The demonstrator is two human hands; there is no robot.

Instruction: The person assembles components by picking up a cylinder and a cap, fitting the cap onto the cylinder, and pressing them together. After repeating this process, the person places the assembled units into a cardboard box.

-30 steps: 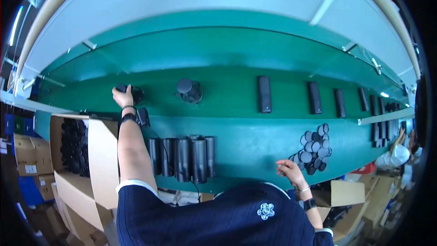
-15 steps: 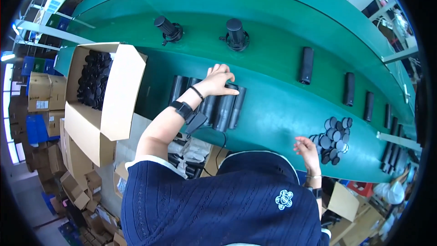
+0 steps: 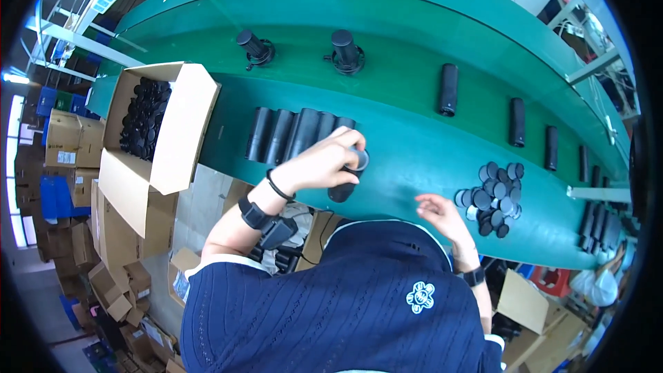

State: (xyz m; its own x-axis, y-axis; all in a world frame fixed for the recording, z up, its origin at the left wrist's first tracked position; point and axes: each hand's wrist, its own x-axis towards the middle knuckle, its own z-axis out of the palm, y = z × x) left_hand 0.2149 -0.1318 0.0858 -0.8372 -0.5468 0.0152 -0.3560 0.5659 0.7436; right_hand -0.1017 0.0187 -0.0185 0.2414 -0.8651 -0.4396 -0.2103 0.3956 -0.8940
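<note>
My left hand (image 3: 324, 160) is closed round a black tube (image 3: 341, 191), lifted just right of a row of similar tubes and tilted so that its round open end shows. Those black tubes (image 3: 282, 137) lie side by side on the green work surface (image 3: 400, 148). Nothing is in my right hand (image 3: 442, 217); it hovers over the near edge with fingers apart. To its right lies a heap of round black caps (image 3: 497, 193), some showing lighter grey faces.
A cardboard box (image 3: 186, 131) full of small black discs stands on the left. Along the far green strip are two black flanged fittings (image 3: 345, 55) and several single tubes (image 3: 449, 90). More tubes (image 3: 598, 226) lie at far right. Metal posts (image 3: 601, 193) border the bench.
My left hand has picked a tube from the row and drawn it nearer and to the right. My right hand has shifted left, away from the caps. The whole view has moved slightly.
</note>
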